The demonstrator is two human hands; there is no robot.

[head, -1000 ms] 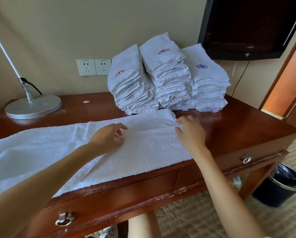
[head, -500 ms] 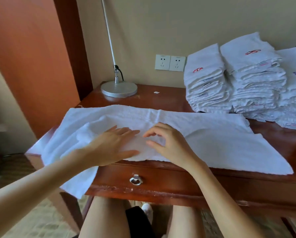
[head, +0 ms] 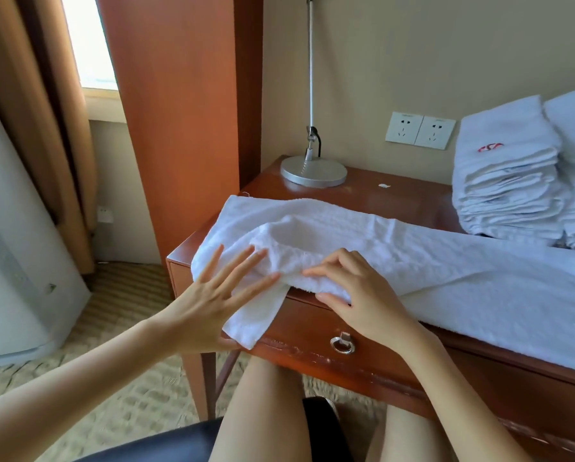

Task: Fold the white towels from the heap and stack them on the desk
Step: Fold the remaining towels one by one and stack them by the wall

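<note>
A long white towel (head: 446, 271) lies spread lengthwise along the wooden desk (head: 373, 195), its left end bunched and hanging over the front left corner. My left hand (head: 219, 295) is flat with fingers spread, pressed against that hanging end. My right hand (head: 356, 295) rests on the thick folded edge at the desk front, fingers curled on the cloth. Stacks of folded white towels (head: 509, 181) with a red embroidered mark stand at the back right, partly cut off by the frame.
A silver desk lamp (head: 313, 170) stands at the back left corner, below a double wall socket (head: 419, 130). A drawer ring pull (head: 342, 345) sits under my right hand. A wooden panel and curtain are to the left. My legs and a black chair seat are below.
The view swung left along the desk. Both hands slid from the towel's right part to its left end, which is now bunched and hanging over the corner.
</note>
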